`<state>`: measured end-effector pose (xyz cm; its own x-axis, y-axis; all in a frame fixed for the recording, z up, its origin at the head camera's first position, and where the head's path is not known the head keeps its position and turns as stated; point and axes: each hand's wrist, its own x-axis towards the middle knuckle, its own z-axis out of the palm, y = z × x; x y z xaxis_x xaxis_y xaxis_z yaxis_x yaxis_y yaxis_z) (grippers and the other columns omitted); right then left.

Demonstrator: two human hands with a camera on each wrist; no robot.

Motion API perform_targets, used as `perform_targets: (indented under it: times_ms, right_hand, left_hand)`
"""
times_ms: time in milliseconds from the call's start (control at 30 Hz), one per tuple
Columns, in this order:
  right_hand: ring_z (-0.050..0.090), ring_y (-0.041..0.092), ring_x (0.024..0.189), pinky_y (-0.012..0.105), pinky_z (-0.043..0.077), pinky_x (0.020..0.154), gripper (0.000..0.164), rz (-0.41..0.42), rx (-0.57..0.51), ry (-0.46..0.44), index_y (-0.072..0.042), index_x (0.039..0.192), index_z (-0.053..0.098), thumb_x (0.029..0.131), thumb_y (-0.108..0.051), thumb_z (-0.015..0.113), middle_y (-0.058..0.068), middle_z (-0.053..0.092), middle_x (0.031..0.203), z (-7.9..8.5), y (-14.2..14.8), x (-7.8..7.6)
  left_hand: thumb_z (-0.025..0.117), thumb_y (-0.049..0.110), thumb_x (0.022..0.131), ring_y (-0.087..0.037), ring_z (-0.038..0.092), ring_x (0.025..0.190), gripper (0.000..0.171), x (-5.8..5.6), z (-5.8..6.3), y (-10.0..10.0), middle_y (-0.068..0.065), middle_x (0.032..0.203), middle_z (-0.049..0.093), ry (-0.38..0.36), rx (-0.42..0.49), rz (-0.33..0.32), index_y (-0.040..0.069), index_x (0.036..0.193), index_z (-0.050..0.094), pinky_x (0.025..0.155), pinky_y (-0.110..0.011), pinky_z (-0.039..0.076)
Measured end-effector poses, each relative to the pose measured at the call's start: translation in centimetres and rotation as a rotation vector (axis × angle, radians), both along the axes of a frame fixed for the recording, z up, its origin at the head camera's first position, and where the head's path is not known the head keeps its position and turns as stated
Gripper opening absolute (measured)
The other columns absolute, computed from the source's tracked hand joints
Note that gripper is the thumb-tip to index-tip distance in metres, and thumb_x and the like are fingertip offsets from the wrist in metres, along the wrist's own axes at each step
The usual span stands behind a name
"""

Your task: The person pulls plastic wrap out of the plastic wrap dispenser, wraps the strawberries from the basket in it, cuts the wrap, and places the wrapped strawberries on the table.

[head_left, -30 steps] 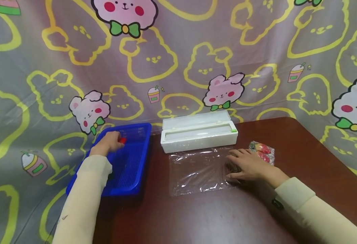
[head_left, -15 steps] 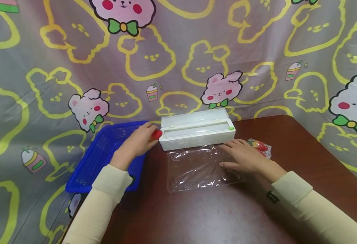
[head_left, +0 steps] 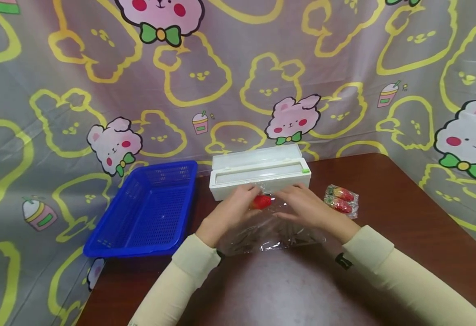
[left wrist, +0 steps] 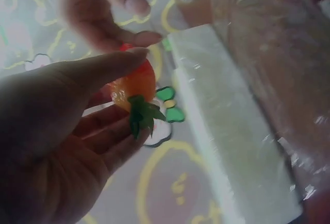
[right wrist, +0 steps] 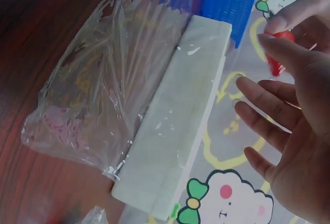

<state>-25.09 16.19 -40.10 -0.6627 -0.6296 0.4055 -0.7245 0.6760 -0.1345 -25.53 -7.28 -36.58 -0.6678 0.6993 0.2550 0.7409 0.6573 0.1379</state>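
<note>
In the head view my left hand (head_left: pixel 230 213) pinches a red strawberry (head_left: pixel 261 201) over a sheet of clear plastic wrap (head_left: pixel 276 240). The left wrist view shows thumb and fingers round the strawberry (left wrist: pixel 136 82), its orange shoulder and green leaves facing that camera. To the right, my right hand (head_left: pixel 308 209) hovers with fingers spread and holds nothing. Its fingertips come close to the strawberry (right wrist: pixel 281 51) in the right wrist view; whether they touch it I cannot tell. The wrap runs from the front of a white wrap dispenser box (head_left: pixel 258 179), its lid raised.
A blue plastic basket (head_left: pixel 134 251) stands on the left of the brown table (head_left: pixel 388 199). Right of the wrap lie strawberries packed in clear film (head_left: pixel 341 201). A patterned curtain (head_left: pixel 230 68) hangs behind the table.
My left hand has carried the strawberry out of the basket, rightward past the dispenser to above the wrap. My right hand has lifted from the wrap's right side and shifted slightly left.
</note>
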Motion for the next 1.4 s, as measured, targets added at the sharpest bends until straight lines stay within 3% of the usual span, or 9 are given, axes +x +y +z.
perform_targets:
  times_ms: [233,400,633,967,1267,1400]
  right_hand:
    - [0.068,0.023,0.092,0.049,0.045,0.094,0.027,-0.016,0.100,0.073,-0.014,0.102,0.074,0.082,-0.028,0.086,0.000,0.075,0.093,-0.8,-1.3,-1.0]
    - [0.067,0.023,0.086,0.050,0.045,0.093,0.025,-0.028,0.146,0.066,-0.019,0.097,0.074,0.078,-0.026,0.089,-0.005,0.073,0.085,-1.8,-1.3,-1.8]
    - [0.067,0.017,0.082,0.049,0.045,0.089,0.024,-0.017,0.130,-0.013,-0.022,0.093,0.074,0.077,-0.028,0.090,-0.008,0.070,0.079,-3.6,-1.0,-2.3]
    - [0.063,0.014,0.079,0.045,0.043,0.080,0.022,0.000,0.149,-0.106,-0.023,0.084,0.070,0.076,-0.032,0.089,-0.014,0.063,0.072,-5.6,-1.4,-2.8]
    - [0.063,0.014,0.078,0.045,0.045,0.077,0.020,-0.002,0.177,-0.181,-0.023,0.092,0.070,0.081,-0.031,0.086,-0.017,0.059,0.067,-5.8,-1.4,-2.7]
    - [0.066,0.017,0.087,0.048,0.046,0.080,0.026,-0.008,0.179,-0.167,-0.021,0.102,0.073,0.082,-0.033,0.085,-0.009,0.069,0.083,-5.4,-0.9,-2.4]
  left_hand:
    - [0.086,0.020,0.083,-0.021,0.061,0.091,0.033,-1.5,-2.7,1.2,-0.007,0.102,0.064,-0.032,0.017,0.011,0.004,0.106,0.067,0.081,-0.034,0.053]
    - [0.088,0.017,0.081,-0.020,0.061,0.091,0.034,-2.5,-4.2,1.7,-0.008,0.101,0.065,-0.069,0.012,-0.004,0.003,0.106,0.069,0.081,-0.032,0.053]
    - [0.088,0.011,0.079,-0.020,0.063,0.096,0.042,-3.0,-5.9,1.7,-0.006,0.104,0.069,-0.172,-0.015,-0.035,0.006,0.118,0.072,0.084,-0.030,0.053]
    - [0.089,0.012,0.078,-0.012,0.058,0.084,0.036,-3.3,-7.6,1.8,0.000,0.090,0.067,-0.196,-0.082,-0.039,0.006,0.110,0.074,0.078,-0.024,0.049]
    - [0.089,0.013,0.077,-0.016,0.063,0.096,0.045,-3.3,-8.4,1.6,-0.002,0.103,0.073,-0.189,-0.054,-0.067,0.007,0.119,0.073,0.090,-0.029,0.050]
    - [0.089,0.017,0.079,-0.020,0.064,0.106,0.048,-2.9,-7.7,1.0,-0.004,0.113,0.071,-0.194,-0.038,-0.046,0.006,0.122,0.070,0.098,-0.033,0.049]
